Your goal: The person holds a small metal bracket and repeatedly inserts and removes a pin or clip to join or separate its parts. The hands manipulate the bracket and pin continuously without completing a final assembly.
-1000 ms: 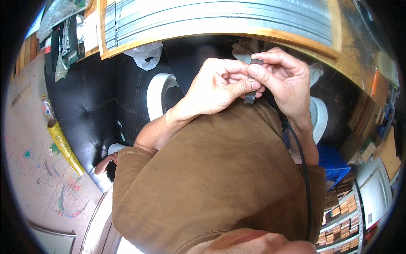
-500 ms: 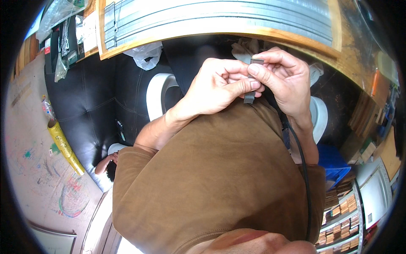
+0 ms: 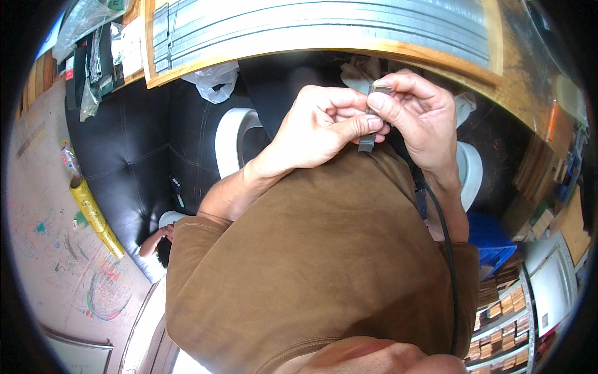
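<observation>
Grey metal strip [image 3: 369, 118] pinched between both my hands, fitting step I judge
Left hand [image 3: 317, 128] and right hand [image 3: 418, 112] fingers grasp it; next move needs steady small alignment

A wooden surface [image 3: 511, 81] curved across the top, carrying long grey metal strips [image 3: 324, 25]. Below it stood a black tufted sofa [image 3: 131, 156] with a white plastic bag [image 3: 215, 81] near its upper edge. The floor [image 3: 50, 249] on the left was pale and paint-stained, with a yellow roll [image 3: 93, 215] lying on it. A blue crate [image 3: 492, 243] and stocked shelves [image 3: 504, 311] stood at right. Daylight was bright.
</observation>
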Motion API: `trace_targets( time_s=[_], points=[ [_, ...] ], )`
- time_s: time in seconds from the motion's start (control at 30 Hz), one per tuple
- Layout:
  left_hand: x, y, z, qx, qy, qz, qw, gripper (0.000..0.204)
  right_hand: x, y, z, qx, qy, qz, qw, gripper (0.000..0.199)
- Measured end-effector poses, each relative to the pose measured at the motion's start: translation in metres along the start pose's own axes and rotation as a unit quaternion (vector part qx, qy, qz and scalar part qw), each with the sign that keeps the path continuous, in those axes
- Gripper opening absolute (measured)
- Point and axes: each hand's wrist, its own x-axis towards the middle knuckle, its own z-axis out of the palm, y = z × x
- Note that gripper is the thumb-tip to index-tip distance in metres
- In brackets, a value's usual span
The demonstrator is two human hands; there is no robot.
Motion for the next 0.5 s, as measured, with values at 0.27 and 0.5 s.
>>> trace_targets(
  time_s=[0.27,0.5],
  points=[
    [0.0003,0.0008,0.0021,-0.014,0.03,-0.009,0.999,0.018,-0.0003,-0.0013,0.0009,0.012,0.017,-0.007,1.0,0.019],
    [0.0006,-0.0035,0.001,0.012,0.015,-0.009,1.0,0.018,-0.0003,-0.0071,-0.0004,-0.055,-0.003,0.021,0.998,0.012]
  ],
)
